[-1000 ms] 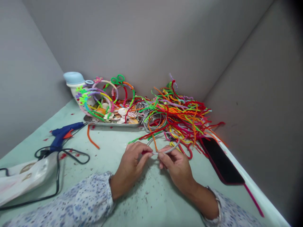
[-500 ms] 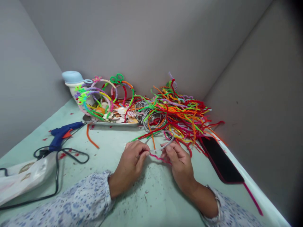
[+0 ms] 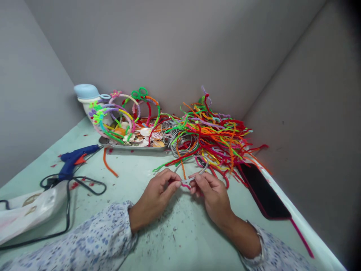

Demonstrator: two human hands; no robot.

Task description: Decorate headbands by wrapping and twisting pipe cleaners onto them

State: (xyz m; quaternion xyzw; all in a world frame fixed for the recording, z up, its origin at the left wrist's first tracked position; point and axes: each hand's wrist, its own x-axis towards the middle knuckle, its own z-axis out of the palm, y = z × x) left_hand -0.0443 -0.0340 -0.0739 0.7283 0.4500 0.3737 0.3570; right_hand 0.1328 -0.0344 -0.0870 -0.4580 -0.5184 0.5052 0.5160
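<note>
My left hand (image 3: pixel 156 195) pinches one end of a thin grey headband (image 3: pixel 207 166), together with a pink pipe cleaner (image 3: pixel 185 185). Thumb and forefinger of my right hand (image 3: pixel 216 195) are closed on the band a little further along. The hoop curves away from me, its far side just in front of the pipe-cleaner heap. Only a short stretch of pink shows between the hands; the rest is hidden by the right fingers.
A colourful heap of pipe cleaners (image 3: pixel 222 131) and grey bands (image 3: pixel 183 141) lies behind. Left of it, a metal tray (image 3: pixel 135 148) holds shells and finished headbands (image 3: pixel 131 120), near a bottle (image 3: pixel 87 94). A blue glue gun (image 3: pixel 70 160) and plastic bag (image 3: pixel 36 214) lie left, a phone (image 3: pixel 263 192) right.
My hands have come slightly closer together along the headband. The right fingers have drawn in around the pink pipe cleaner, so less of it shows.
</note>
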